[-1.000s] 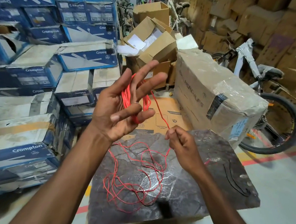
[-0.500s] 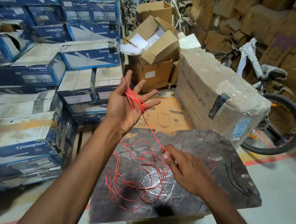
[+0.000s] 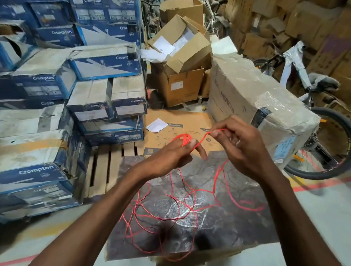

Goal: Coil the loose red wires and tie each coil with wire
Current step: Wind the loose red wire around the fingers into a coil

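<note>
While the left hand (image 3: 168,156) at the centre of the frame grips a small coil (image 3: 183,138) of red loops wound round its bent fingers, the right hand (image 3: 240,148) just to its right pinches the wire (image 3: 220,130) between thumb and fingertips. A short span runs from that pinch across to the coil. Below the right hand the rest of the wire drops to a loose tangle (image 3: 162,214) sprawled over a dark slab (image 3: 240,227) in the lower centre, its strands crossing one another in wide, open curves. The wire looks thin and light, soft enough to bend round a finger yet springy, so the loops would likely fan open if the left fingers relaxed. Its smooth sheath may also slide through a slack pinch. The sound place to take it seems to be close to the coil, feeding short lengths so the crossed strands below lift free rather than snag. For tying, the bundle would best be squeezed where the loops lie together. Beyond the hands a flat cardboard sheet (image 3: 180,120) lies on the floor, with a pallet (image 3: 104,169) to its lower left. Blue boxes (image 3: 46,81) fill the left of the frame, a wrapped carton (image 3: 259,93) stands at the upper right, and a bicycle (image 3: 332,137) leans at the right edge.
</note>
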Motion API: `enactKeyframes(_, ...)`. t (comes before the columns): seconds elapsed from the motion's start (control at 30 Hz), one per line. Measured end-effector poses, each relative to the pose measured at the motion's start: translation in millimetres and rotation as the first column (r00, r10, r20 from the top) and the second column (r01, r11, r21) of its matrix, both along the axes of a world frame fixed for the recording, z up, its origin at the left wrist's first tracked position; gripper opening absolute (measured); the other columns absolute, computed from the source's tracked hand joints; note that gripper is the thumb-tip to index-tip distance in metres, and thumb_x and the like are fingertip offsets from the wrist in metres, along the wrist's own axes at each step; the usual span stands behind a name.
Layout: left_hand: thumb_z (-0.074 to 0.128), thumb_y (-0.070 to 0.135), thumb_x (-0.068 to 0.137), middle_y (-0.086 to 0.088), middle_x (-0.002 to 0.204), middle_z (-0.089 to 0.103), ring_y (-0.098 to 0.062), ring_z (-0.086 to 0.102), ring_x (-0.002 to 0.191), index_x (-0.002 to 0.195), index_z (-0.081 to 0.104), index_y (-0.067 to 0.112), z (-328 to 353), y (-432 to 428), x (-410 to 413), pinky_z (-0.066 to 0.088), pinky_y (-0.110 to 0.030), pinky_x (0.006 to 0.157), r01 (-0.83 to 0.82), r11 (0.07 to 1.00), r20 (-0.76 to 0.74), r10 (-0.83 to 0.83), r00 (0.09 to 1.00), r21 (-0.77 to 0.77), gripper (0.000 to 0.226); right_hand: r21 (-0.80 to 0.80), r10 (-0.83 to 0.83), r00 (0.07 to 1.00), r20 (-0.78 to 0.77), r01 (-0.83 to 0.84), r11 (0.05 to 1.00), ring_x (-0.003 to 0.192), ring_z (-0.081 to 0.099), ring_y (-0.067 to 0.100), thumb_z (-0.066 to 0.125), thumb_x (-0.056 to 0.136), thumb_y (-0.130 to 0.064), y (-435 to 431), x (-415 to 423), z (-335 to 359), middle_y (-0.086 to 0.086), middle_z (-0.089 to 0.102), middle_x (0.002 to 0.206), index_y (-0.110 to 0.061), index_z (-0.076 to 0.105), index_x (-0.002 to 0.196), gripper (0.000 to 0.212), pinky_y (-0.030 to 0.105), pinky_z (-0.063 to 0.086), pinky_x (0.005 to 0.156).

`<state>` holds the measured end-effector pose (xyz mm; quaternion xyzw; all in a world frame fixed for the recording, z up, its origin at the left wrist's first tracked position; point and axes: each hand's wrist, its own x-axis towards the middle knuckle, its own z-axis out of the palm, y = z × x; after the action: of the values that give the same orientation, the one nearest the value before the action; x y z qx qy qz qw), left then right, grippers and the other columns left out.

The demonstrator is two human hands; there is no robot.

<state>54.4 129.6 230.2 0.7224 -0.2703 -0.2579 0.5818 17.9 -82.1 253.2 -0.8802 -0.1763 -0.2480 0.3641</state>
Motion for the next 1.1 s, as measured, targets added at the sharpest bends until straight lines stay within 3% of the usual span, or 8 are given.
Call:
enactKeyframes(0.27, 0.057, 0.056, 0.094, 0.005, 0.043, 0.015, -0.01, 0.007, 0.037, 0.079, 0.066, 0.005, -7.0, -2.7, -27.9, 0.003, -0.032, 0.043, 0.116, 0.848, -0.4, -0.359, 0.843, -0.517, 0.054, 0.421, 0.085, 0.988, -0.132, -0.021, 0.907, 0.064, 0.05, 0.035, 0.075, 0.092, -0.028, 10.1, 21.5, -28.6, -0.002, 0.061, 0.081, -0.02, 0.064, 0.093, 0.014, 0.051, 0.04, 0.058)
enactKeyframes(0.37, 0.055, 0.05, 0.097, 0.007, 0.043, 0.014, -0.011, 0.01, 0.035, 0.089, 0.072, 0.006, -0.3, -0.5, -33.3, 0.01, -0.027, 0.044, 0.046, 0.75, -0.43, -0.427, 0.795, -0.66, 0.048, 0.461, 0.12, 0.981, -0.151, -0.038, 0.887, 0.061, 0.041, 0.023, 0.066, 0.098, -0.029, 20.9, 22.7, -41.8, -0.015, 0.053, 0.074, -0.02, 0.062, 0.093, 0.011, 0.048, 0.033, 0.054)
enactKeyframes(0.5, 0.049, 0.046, 0.1, 0.006, 0.044, 0.018, -0.011, 0.014, 0.037, 0.114, 0.074, 0.012, 12.5, 3.9, -35.4, 0.017, -0.026, 0.046, -0.095, 0.602, -0.449, -0.473, 0.758, -0.793, 0.044, 0.498, 0.134, 0.972, -0.194, -0.02, 0.867, 0.06, 0.039, 0.027, 0.058, 0.101, -0.047, 36.3, 16.0, -60.2, 0.017, 0.05, 0.069, -0.017, 0.061, 0.091, 0.031, 0.053, 0.034, 0.055)
enactKeyframes(0.6, 0.028, 0.042, 0.107, 0.003, 0.047, 0.02, -0.008, 0.011, 0.037, 0.145, 0.053, 0.016, 22.6, 9.2, -28.1, 0.014, -0.026, 0.044, -0.168, 0.498, -0.438, -0.495, 0.75, -0.851, 0.052, 0.379, 0.062, 0.968, -0.243, 0.036, 0.925, 0.057, 0.046, 0.018, 0.054, 0.1, -0.055, 37.7, 6.8, -71.5, -0.002, 0.054, 0.063, -0.02, 0.062, 0.085, 0.039, 0.041, 0.036, 0.055)
enactKeyframes(0.77, 0.021, 0.044, 0.109, -0.006, 0.095, 0.069, -0.011, 0.054, 0.054, 0.16, 0.026, 0.023, 28.4, 16.9, -4.7, 0.035, -0.018, 0.038, -0.271, 0.51, -0.464, -0.3, 0.834, -0.816, 0.055, 0.069, -0.084, 0.972, -0.221, 0.101, 0.992, 0.051, 0.042, 0.013, 0.046, 0.104, -0.052, 30.1, -8.2, -82.3, -0.002, 0.043, 0.056, -0.022, 0.051, 0.076, 0.042, 0.037, 0.034, 0.053)
enactKeyframes(0.83, 0.025, 0.044, 0.109, -0.015, 0.136, 0.063, -0.029, 0.072, 0.09, 0.16, 0.025, 0.026, 30.9, 17.3, 1.4, 0.062, -0.03, 0.065, -0.294, 0.492, -0.482, -0.313, 0.818, -0.819, 0.054, -0.013, -0.094, 0.969, -0.228, 0.094, 0.995, 0.053, 0.042, 0.018, 0.044, 0.104, -0.054, 29.2, -12.3, -83.5, 0.0, 0.04, 0.057, -0.03, 0.044, 0.075, 0.037, 0.039, 0.037, 0.055)
enactKeyframes(0.9, 0.028, 0.043, 0.108, -0.015, 0.157, 0.043, -0.047, 0.056, 0.127, 0.159, 0.026, 0.028, 34.3, 18.4, 8.6, 0.052, -0.053, 0.098, -0.329, 0.499, -0.5, -0.259, 0.827, -0.802, 0.053, -0.021, -0.069, 0.963, -0.261, 0.066, 0.998, 0.054, 0.043, 0.016, 0.042, 0.105, -0.055, 28.8, -17.8, -85.7, 0.0, 0.041, 0.059, -0.032, 0.045, 0.076, 0.037, 0.039, 0.039, 0.057)
enactKeyframes(1.1, 0.025, 0.051, 0.107, 0.003, 0.163, 0.035, -0.039, 0.046, 0.14, 0.155, 0.033, 0.043, 46.6, 28.5, 34.2, 0.046, -0.053, 0.108, -0.488, 0.659, -0.456, 0.238, 0.857, -0.573, 0.049, -0.019, 0.077, 0.888, -0.453, -0.096, 0.995, 0.054, 0.042, 0.008, 0.032, 0.102, -0.065, 27.2, -47.2, -84.9, -0.003, 0.044, 0.059, -0.022, 0.056, 0.086, 0.052, 0.04, 0.04, 0.058)
